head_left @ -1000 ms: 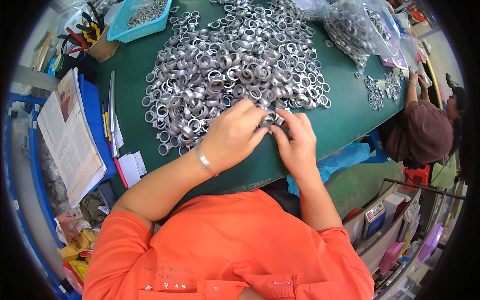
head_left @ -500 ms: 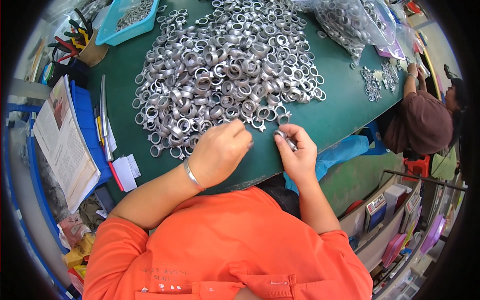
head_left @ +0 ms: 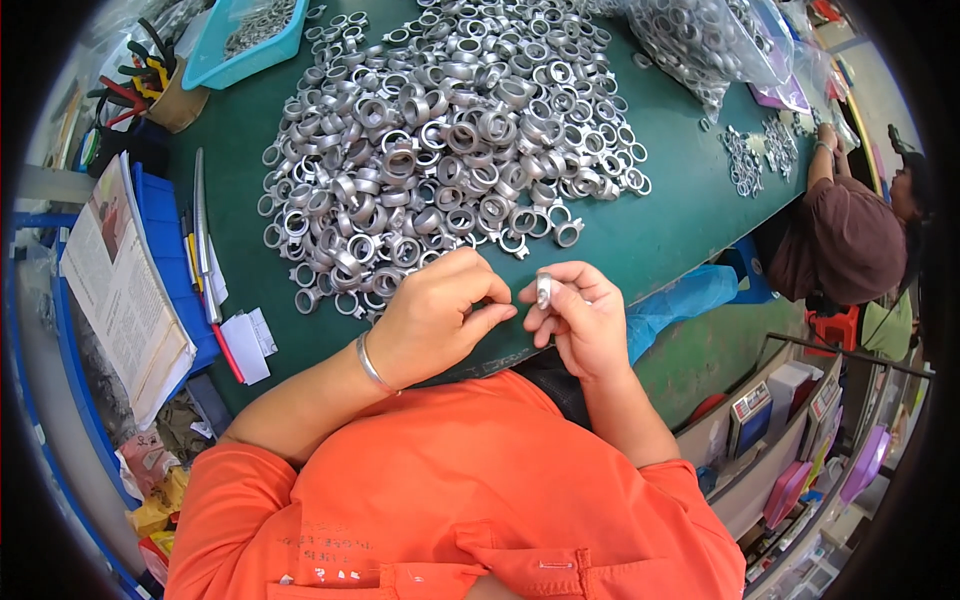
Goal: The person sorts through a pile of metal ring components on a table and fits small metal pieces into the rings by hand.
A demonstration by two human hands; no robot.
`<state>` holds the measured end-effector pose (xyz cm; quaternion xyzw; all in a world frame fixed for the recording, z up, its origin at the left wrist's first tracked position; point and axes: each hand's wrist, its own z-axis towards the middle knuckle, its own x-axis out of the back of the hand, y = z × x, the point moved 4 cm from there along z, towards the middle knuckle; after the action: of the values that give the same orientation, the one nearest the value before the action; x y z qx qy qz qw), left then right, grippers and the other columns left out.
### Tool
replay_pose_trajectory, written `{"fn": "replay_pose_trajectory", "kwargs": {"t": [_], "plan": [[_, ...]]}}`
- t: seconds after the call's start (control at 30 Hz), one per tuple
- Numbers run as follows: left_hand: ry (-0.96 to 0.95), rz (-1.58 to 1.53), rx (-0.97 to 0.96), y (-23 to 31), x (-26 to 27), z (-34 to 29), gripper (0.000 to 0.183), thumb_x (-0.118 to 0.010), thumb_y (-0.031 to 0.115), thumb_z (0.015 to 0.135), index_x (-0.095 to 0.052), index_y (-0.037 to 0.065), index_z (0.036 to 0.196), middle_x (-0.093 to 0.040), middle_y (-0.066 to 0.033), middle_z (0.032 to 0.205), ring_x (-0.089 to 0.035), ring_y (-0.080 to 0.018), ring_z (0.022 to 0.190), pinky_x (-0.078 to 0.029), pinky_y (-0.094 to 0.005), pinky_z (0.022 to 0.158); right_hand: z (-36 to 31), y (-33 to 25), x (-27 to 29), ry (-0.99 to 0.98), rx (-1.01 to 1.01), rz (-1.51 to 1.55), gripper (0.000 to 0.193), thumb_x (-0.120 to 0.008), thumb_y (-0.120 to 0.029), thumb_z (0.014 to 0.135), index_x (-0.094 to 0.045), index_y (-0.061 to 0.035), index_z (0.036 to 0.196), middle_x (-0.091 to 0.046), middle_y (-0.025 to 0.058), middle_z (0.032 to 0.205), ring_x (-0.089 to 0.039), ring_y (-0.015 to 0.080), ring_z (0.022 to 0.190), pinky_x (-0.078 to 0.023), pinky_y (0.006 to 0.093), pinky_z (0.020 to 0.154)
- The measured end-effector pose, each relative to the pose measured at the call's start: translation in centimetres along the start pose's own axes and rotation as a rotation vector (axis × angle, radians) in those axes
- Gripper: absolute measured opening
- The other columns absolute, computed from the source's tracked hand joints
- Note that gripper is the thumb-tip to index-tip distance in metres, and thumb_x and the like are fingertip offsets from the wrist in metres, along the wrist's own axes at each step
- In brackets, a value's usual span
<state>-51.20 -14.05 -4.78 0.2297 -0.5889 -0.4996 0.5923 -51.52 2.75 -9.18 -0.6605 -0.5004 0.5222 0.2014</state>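
Observation:
Between the thumb and fingers of my right hand (head_left: 590,325) is a silvery metal ring (head_left: 544,291), turned so a narrow face shows. My left hand (head_left: 440,312) is closed in a pinch just left of it, and what its fingertips hold, if anything, is hidden or too small to make out. A small gap separates the two hands. Just beyond them a large heap of similar metal rings (head_left: 450,150), many with small side lugs, spreads over the green table (head_left: 680,200).
A light-blue basket (head_left: 215,70) of small metal parts and a holder of pliers (head_left: 180,100) stand at far left. Nearer lie a long metal rod with red handle (head_left: 226,350) and papers (head_left: 247,345). A bag of rings (head_left: 680,55) sits far right, near a seated person (head_left: 850,240).
My right hand has shifted slightly left, and the ring in it is turned to show its narrow face. My left hand's thumb and index finger now point toward it. The view has shifted slightly.

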Motion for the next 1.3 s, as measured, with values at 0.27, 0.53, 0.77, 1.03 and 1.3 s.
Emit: {"fn": "replay_pose_trajectory", "kwargs": {"t": [0.27, 0.53, 0.77, 1.03, 1.3], "plan": [[0.005, -0.112, 0.044, 1.1, -0.1, 0.3, 0.023, -0.073, 0.004, 0.071, -0.064, 0.004, 0.092, -0.057, -0.0049, 0.082, -0.051, -0.0104, 0.062, -0.043, -0.0216, 0.054, -0.1, 1.4, -0.4, -0.161, -0.336, 0.257, 0.016, -0.054, -0.011, 0.084, -0.058, 0.0043, 0.085, -0.061, 0.0138, 0.066, -0.048, 0.0139, 0.038, -0.036, 0.0216, 0.033], [0.017, -0.103, -0.095, 0.5, -0.7, -0.2, 0.020, -0.072, 0.006, 0.071, -0.063, 0.001, 0.087, -0.057, -0.0073, 0.084, -0.055, -0.0187, 0.068, -0.047, -0.0281, 0.060, -0.6, 1.0, -1.3, -0.256, -0.351, -0.038, 0.015, -0.053, -0.011, 0.088, -0.060, 0.0014, 0.084, -0.062, 0.0087, 0.067, -0.054, 0.0116, 0.045, -0.041, 0.0212, 0.040], [0.137, -0.415, 0.206, -1.8, 0.9, -0.6, 0.017, -0.076, 0.011, 0.073, -0.062, 0.001, 0.074, -0.056, -0.0017, 0.074, -0.049, -0.0073, 0.057, -0.041, -0.0215, 0.051, 2.5, -3.7, 0.3, 0.329, 0.509, -1.379, 0.010, -0.065, -0.009, 0.078, -0.060, -0.0017, 0.083, -0.058, 0.0136, 0.074, -0.058, 0.0278, 0.063, -0.047, 0.0355, 0.057], [0.154, -1.167, 0.541, -2.3, 0.8, -1.1, 0.013, -0.056, 0.010, 0.089, -0.058, -0.001, 0.096, -0.059, -0.0077, 0.093, -0.063, -0.0177, 0.082, -0.053, -0.0231, 0.062, 1.5, -3.2, 1.4, 0.056, 0.595, -0.853, 0.013, -0.072, 0.001, 0.070, -0.062, 0.0002, 0.079, -0.060, 0.0071, 0.080, -0.057, 0.0144, 0.069, -0.045, 0.0249, 0.060], [0.132, -1.190, 0.574, -2.0, 0.7, -1.1, 0.020, -0.057, 0.010, 0.089, -0.056, -0.001, 0.106, -0.064, -0.0133, 0.095, -0.066, -0.0208, 0.082, -0.055, -0.0256, 0.064, 0.1, -3.0, 0.5, -0.151, 0.547, -0.523, 0.012, -0.067, 0.004, 0.075, -0.062, 0.0015, 0.087, -0.064, 0.0108, 0.090, -0.057, 0.0140, 0.073, -0.045, 0.0238, 0.064]]}}
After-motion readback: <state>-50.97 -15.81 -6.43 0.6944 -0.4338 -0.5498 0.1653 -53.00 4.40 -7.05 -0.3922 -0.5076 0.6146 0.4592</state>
